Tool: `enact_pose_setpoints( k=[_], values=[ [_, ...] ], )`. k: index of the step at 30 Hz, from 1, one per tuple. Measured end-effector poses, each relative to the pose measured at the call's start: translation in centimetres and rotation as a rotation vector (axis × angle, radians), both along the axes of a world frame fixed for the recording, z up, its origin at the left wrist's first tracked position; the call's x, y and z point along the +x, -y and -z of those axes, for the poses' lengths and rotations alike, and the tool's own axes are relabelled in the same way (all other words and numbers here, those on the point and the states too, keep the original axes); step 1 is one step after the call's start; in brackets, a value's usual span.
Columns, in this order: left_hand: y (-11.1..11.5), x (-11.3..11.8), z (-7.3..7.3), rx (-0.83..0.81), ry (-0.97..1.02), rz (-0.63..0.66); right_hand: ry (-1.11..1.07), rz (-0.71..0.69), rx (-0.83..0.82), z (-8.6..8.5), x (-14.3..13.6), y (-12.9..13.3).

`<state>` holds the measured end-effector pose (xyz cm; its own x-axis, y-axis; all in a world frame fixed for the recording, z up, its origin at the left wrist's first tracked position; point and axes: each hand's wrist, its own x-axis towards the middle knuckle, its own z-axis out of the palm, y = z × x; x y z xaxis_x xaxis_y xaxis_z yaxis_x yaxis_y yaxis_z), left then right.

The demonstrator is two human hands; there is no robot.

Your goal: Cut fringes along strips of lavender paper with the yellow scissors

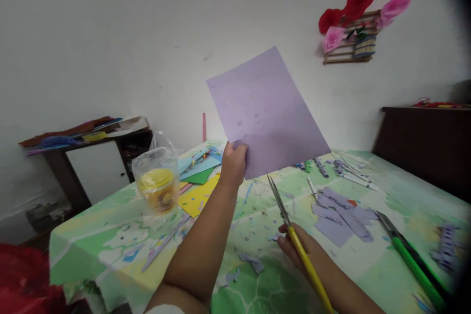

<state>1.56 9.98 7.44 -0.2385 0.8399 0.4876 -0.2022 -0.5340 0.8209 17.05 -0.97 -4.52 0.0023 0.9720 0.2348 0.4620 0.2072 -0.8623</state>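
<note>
My left hand [235,161] is raised over the table, thumb and fingers closed on the lower left edge of a light purple sheet of paper [272,113]. The sheet is tilted and hangs in the air before the white wall. Lower and to the right, my right hand [300,250] grips a pair of yellow-handled scissors [282,208]. Their blades are almost together and point up toward the sheet's bottom edge. Cut purple paper strips [340,218] lie in a pile right of the scissors. Small purple scraps [252,262] are scattered below the hands.
A clear bag with a yellow-lidded tub [158,186] stands at left, beside coloured paper sheets [200,176]. A green-handled cutting tool [410,255] lies at right. Several white sticks [358,179] and curled purple pieces [447,245] rest on the patterned tablecloth [99,235].
</note>
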Motion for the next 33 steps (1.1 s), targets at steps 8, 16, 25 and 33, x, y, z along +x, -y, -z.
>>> enact_pose_setpoints(
  k=[8,16,25,33],
  values=[
    [1.9,2.8,1.1,0.012,-0.106,0.207,-0.070,-0.031,-0.063,0.2,-0.7,0.4],
    [2.3,2.4,0.6,-0.126,-0.026,0.511,-0.064,-0.076,-0.032,-0.1,-1.0,1.0],
    [1.7,2.6,1.6,-0.035,-0.224,0.319,-0.109,-0.074,0.034,1.2,-1.1,0.4],
    [2.1,2.5,1.5,0.063,-0.447,0.165,-0.073,-0.057,0.052,1.3,-1.2,0.4]
  ],
)
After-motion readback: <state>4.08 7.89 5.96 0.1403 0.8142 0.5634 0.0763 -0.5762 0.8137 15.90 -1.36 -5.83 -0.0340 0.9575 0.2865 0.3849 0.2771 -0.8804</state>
